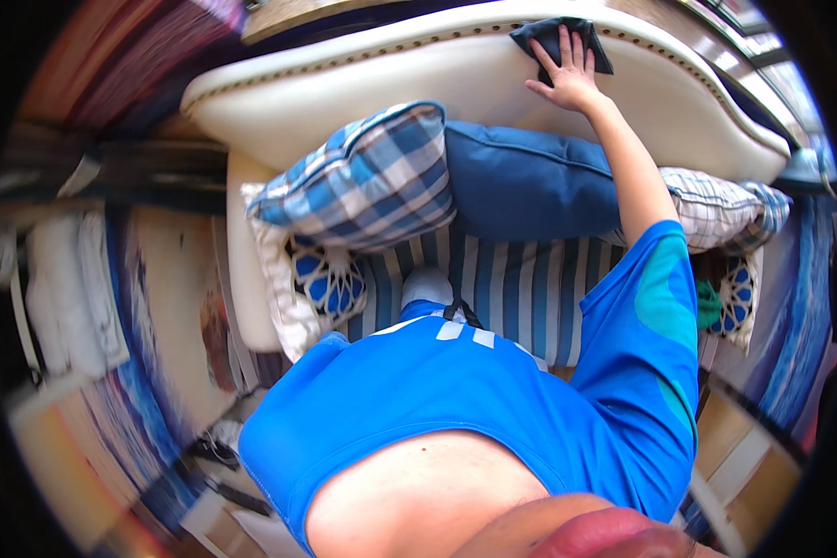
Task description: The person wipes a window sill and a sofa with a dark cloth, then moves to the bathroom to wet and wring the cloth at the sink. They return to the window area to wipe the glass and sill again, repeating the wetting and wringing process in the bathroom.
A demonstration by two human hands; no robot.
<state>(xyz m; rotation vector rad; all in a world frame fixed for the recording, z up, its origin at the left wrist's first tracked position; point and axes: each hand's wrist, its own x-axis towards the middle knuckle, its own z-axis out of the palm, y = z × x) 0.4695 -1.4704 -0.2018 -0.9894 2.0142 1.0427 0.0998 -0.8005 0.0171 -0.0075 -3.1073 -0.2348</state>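
Note:
My right hand [567,78] lies with its fingers spread over a dark cloth [548,33], pressing it against the upper backrest of a cream upholstered sofa [363,77]. The cloth covers part of the row of nailhead studs [418,43] along the backrest. Below my outstretched forearm is a plain navy cushion [530,181]. To its left leans a blue, white and brown plaid cushion [383,178]. A white checked cushion [704,202] rests on the right, partly behind my arm. My left hand is out of view.
A blue-and-grey striped seat [509,279] lies before me. White covers with lattice cutouts drape the left armrest [328,282] and right armrest [736,300]. Something green [708,305] is by the right armrest. White bundles [70,293] stand at far left, and windows [781,63] at upper right.

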